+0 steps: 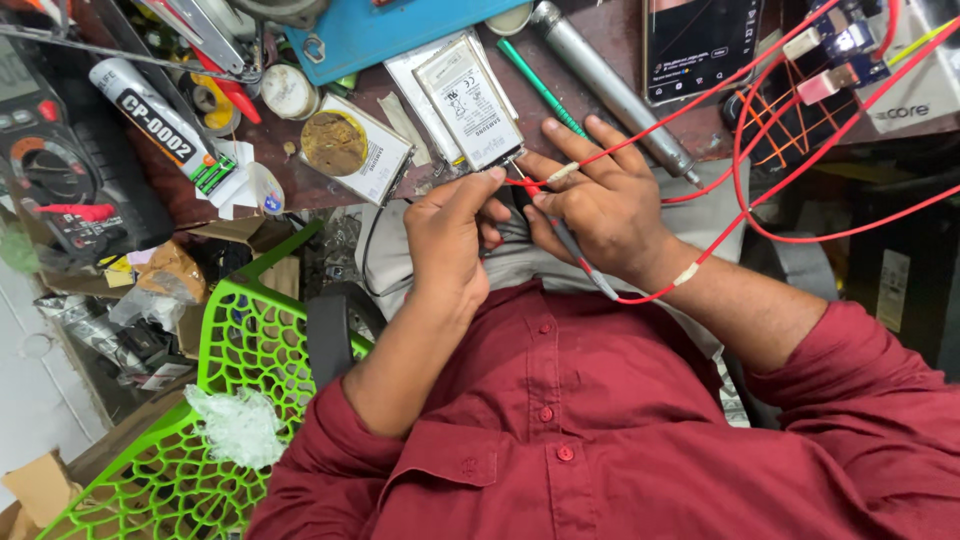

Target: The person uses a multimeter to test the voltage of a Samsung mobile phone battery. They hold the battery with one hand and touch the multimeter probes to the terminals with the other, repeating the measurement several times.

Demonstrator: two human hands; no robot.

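A flat silver phone battery (468, 103) lies at the near edge of the brown workbench (300, 180). My left hand (447, 240) pinches a thin probe tip against the battery's near corner. My right hand (590, 200) grips a grey probe (572, 245) with a red lead (800, 150) and holds its tip next to the same corner. Both hands touch each other just in front of the bench edge. Red sleeves cover my upper arms.
A black multimeter (55, 170) sits at the left, a white tube (155, 125) and a round tin of brown paste (335, 143) beside it. A phone (700, 45), a blue mat (390, 30), a metal cylinder tool (610, 90) lie behind. A green lattice chair (230, 380) stands at lower left.
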